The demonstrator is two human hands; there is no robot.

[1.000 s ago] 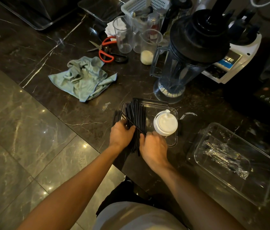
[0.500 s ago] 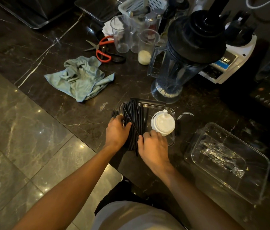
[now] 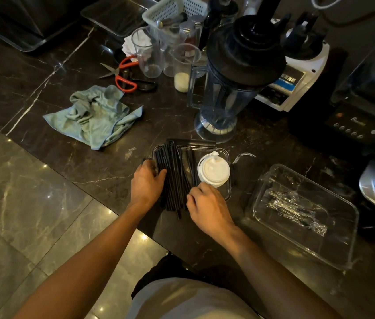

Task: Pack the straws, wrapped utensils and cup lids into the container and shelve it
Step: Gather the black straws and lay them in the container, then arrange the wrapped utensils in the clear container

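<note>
A bundle of black straws [image 3: 175, 171] lies lengthwise across a shallow clear tray [image 3: 228, 194] near the counter's front edge. A stack of white cup lids [image 3: 214, 169] sits on the tray's right half. My left hand [image 3: 147, 183] grips the bundle from the left, thumb over the straws. From the right, my right hand [image 3: 205, 203] curls its fingers against the straws' near ends, just below the lids. Further right stands a clear rectangular container [image 3: 345, 240] with plastic-wrapped utensils [image 3: 294, 206] lying inside.
A blender jug [image 3: 228, 88] stands just behind the tray. A crumpled blue-green cloth [image 3: 96, 116], red-handled scissors [image 3: 124, 77] and clear measuring cups [image 3: 147, 56] lie at the back left. Appliances line the right side. The counter edge runs diagonally under my forearms.
Both hands have slid a little further up the straws, squeezing them into a tighter bundle. The lids and the container have not moved.
</note>
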